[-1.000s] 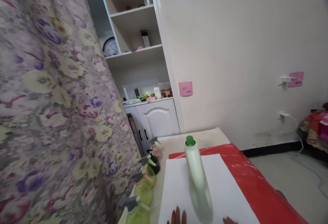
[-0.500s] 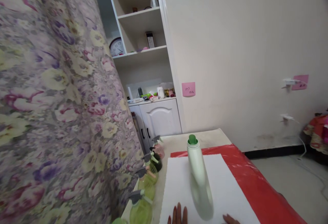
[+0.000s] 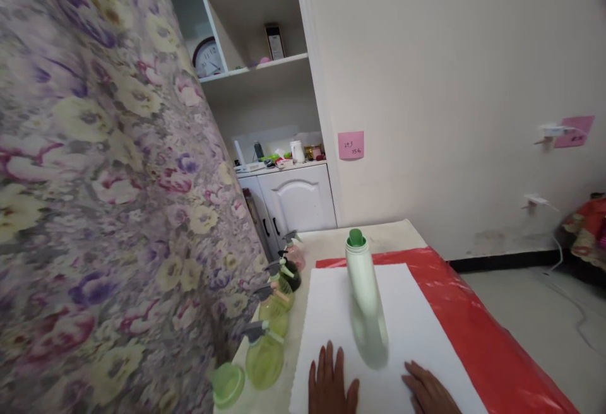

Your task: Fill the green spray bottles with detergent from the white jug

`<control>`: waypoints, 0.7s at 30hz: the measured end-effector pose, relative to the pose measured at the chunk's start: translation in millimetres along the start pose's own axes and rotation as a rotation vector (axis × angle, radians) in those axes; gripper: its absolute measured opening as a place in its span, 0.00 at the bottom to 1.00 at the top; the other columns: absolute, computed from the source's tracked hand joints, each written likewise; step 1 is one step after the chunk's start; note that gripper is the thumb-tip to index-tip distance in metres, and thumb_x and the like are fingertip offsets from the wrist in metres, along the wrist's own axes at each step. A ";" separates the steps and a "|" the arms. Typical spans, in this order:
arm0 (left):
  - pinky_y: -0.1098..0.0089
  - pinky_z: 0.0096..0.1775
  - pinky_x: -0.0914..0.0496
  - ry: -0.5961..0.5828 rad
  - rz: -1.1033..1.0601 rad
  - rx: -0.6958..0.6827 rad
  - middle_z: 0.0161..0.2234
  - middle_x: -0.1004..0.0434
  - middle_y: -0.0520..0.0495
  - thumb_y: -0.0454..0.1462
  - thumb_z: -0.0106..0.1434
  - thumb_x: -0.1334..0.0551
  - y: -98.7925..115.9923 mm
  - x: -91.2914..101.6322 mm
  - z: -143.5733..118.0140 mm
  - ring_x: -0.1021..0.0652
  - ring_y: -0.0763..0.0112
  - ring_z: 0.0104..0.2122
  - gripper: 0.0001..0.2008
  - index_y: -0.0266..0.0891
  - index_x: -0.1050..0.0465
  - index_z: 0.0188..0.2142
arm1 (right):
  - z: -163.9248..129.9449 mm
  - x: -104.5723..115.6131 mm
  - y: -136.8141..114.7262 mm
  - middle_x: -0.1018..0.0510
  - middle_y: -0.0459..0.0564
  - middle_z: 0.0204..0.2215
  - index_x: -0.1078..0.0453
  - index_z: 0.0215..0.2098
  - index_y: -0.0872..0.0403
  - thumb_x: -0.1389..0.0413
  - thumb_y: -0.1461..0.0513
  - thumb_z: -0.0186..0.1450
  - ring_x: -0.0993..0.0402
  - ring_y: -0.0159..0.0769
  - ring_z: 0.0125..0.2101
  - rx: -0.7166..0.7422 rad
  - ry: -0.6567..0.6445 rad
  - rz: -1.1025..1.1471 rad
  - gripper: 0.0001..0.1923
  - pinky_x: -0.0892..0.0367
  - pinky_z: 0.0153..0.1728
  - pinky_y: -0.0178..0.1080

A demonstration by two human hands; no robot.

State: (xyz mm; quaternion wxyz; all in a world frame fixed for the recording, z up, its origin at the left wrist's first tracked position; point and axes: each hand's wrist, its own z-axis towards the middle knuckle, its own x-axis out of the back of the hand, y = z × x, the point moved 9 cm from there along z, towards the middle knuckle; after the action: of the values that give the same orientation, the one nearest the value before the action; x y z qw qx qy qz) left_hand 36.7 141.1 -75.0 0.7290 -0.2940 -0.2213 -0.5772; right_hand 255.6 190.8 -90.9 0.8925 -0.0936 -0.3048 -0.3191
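A pale green plastic bottle (image 3: pixel 367 303) with a darker green spout in its uncapped neck stands upright on a white sheet (image 3: pixel 326 303). My left hand (image 3: pixel 331 382) lies flat on the sheet to the left of the bottle's base, fingers stretched out. On the other side, my right hand (image 3: pixel 428 389) rests on the sheet with its fingers extended, apart from the bottle. Neither hand holds anything. Left of the sheet stands a row of several pump bottles, the nearest a yellow-green one (image 3: pixel 264 362). Beside it sits a light green cap-like cup (image 3: pixel 228 384).
Red plastic sheeting (image 3: pixel 457 322) covers the table's right side, under the white sheet. A floral curtain (image 3: pixel 123 212) hangs close along the left. Behind the table are a white cabinet (image 3: pixel 300 199) with open shelves and a wall bearing a pink note (image 3: pixel 351 146).
The view has tilted down, so the table sits higher in the picture. More of both hands and the whole green cup now show. The bottle stays in its place on the sheet.
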 end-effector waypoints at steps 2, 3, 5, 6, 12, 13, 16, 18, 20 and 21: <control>0.57 0.53 0.37 -0.026 0.014 -0.031 0.57 0.28 0.43 0.41 0.61 0.42 2.8 7.2 3.9 0.29 0.58 0.56 0.23 0.43 0.32 0.57 | 3.7 7.1 -3.9 0.18 0.53 0.45 0.28 0.47 0.52 0.50 0.62 0.66 0.20 0.40 0.44 -0.030 -0.021 0.020 0.13 0.22 0.42 0.38; 0.57 0.53 0.37 -0.039 0.019 -0.033 0.57 0.29 0.43 0.41 0.61 0.42 3.1 10.5 5.7 0.30 0.59 0.56 0.24 0.42 0.33 0.57 | 5.6 10.3 -4.8 0.19 0.53 0.46 0.29 0.48 0.52 0.50 0.62 0.66 0.21 0.41 0.45 -0.053 -0.031 0.035 0.14 0.22 0.43 0.39; 0.58 0.55 0.38 -0.065 0.034 -0.040 0.58 0.30 0.44 0.40 0.62 0.43 4.0 15.4 8.7 0.31 0.59 0.57 0.24 0.42 0.34 0.58 | 8.4 16.0 -5.8 0.20 0.53 0.48 0.30 0.50 0.51 0.49 0.62 0.66 0.22 0.42 0.47 -0.093 -0.041 0.067 0.15 0.23 0.45 0.41; 0.58 0.55 0.38 -0.076 0.041 -0.047 0.58 0.30 0.44 0.40 0.62 0.43 4.7 17.1 9.7 0.31 0.59 0.58 0.24 0.42 0.34 0.59 | 9.2 18.6 -6.2 0.20 0.54 0.48 0.31 0.51 0.51 0.49 0.62 0.66 0.22 0.42 0.48 -0.107 -0.039 0.079 0.15 0.24 0.46 0.41; 0.58 0.55 0.39 -0.135 0.042 -0.060 0.59 0.31 0.43 0.41 0.64 0.44 7.7 19.2 12.6 0.32 0.59 0.58 0.24 0.41 0.35 0.59 | 6.6 21.5 -6.9 0.22 0.54 0.51 0.32 0.52 0.52 0.49 0.62 0.66 0.25 0.42 0.50 -0.147 -0.054 0.081 0.16 0.25 0.49 0.42; 0.57 0.55 0.39 -0.145 0.038 -0.057 0.59 0.31 0.43 0.41 0.64 0.44 7.8 19.2 13.0 0.32 0.59 0.58 0.24 0.41 0.35 0.59 | 6.1 21.7 -7.5 0.22 0.54 0.51 0.32 0.53 0.53 0.49 0.62 0.66 0.25 0.42 0.51 -0.140 -0.055 0.073 0.17 0.26 0.49 0.42; 0.57 0.56 0.39 -0.174 0.026 -0.048 0.60 0.32 0.43 0.41 0.65 0.45 7.8 19.1 13.9 0.33 0.58 0.59 0.24 0.41 0.36 0.60 | 6.9 23.7 -8.8 0.22 0.54 0.51 0.32 0.53 0.53 0.48 0.62 0.66 0.25 0.42 0.51 -0.133 -0.052 0.061 0.17 0.25 0.49 0.43; 0.56 0.56 0.39 -0.193 0.020 -0.038 0.60 0.33 0.42 0.42 0.66 0.45 7.0 18.7 14.5 0.33 0.58 0.59 0.24 0.41 0.37 0.60 | 9.5 25.9 -8.3 0.22 0.53 0.51 0.32 0.53 0.52 0.49 0.62 0.67 0.25 0.42 0.51 -0.152 -0.048 0.065 0.16 0.25 0.48 0.43; 0.56 0.56 0.38 -0.212 0.011 -0.030 0.60 0.33 0.42 0.42 0.66 0.46 6.1 17.9 15.1 0.33 0.58 0.59 0.24 0.42 0.37 0.60 | 13.0 29.0 -8.5 0.22 0.53 0.50 0.31 0.52 0.51 0.50 0.62 0.67 0.24 0.42 0.50 -0.168 -0.037 0.070 0.16 0.25 0.47 0.43; 0.56 0.56 0.38 -0.219 0.005 -0.027 0.60 0.33 0.42 0.42 0.66 0.46 5.7 17.5 15.4 0.33 0.58 0.59 0.24 0.42 0.37 0.60 | 14.7 30.5 -9.1 0.21 0.53 0.50 0.31 0.52 0.51 0.50 0.62 0.67 0.24 0.42 0.50 -0.171 -0.031 0.070 0.16 0.25 0.47 0.43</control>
State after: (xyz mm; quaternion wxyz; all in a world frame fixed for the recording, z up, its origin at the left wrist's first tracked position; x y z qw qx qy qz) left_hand 46.6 140.1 -53.2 0.6977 -0.3659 -0.2912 -0.5428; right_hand 261.4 173.4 -61.0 0.8871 -0.1849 -0.2866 -0.3110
